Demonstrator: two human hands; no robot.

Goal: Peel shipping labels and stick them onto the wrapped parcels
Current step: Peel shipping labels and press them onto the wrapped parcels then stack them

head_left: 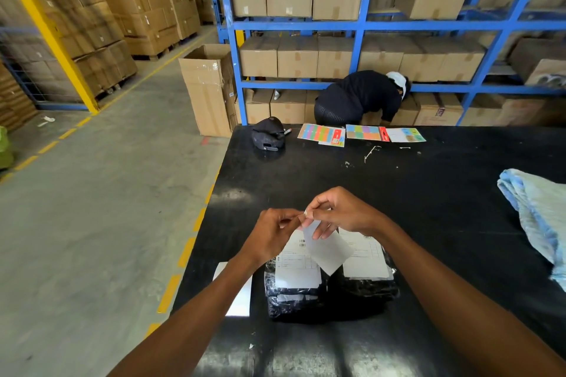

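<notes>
Blue racking (361, 24) loaded with brown cartons runs across the far side. More stacked cartons (122, 9) stand on pallets at the far left. The black tabletop (428, 208) fills the near and right part of the view. A tall open carton (208, 89) stands on the floor just beyond its far left corner. A person in dark clothes (358, 98) bends low at the bottom shelf behind the far edge.

A crumpled blue and white cloth (533, 211) lies at the right edge of the tabletop. Near the middle sit the wrapped parcels (330, 300), in black film. Two printed labels are on top of them, one left (297, 266) and one right (364, 257). A white sheet (242, 300) lies just left of the parcels, partly under the left forearm. Along the far edge are three coloured sticker sheets (321, 134) and a dark cap-like item (268, 133).

Both hands are raised over the parcels. The left hand (271, 234) and right hand (343, 213) meet at the top corner of a blank-faced shipping label (329, 249). The fingers of each hand are pinching that corner. The label hangs tilted, its lower end over the gap between the two stuck labels. I cannot tell whether it has parted from its backing.
</notes>
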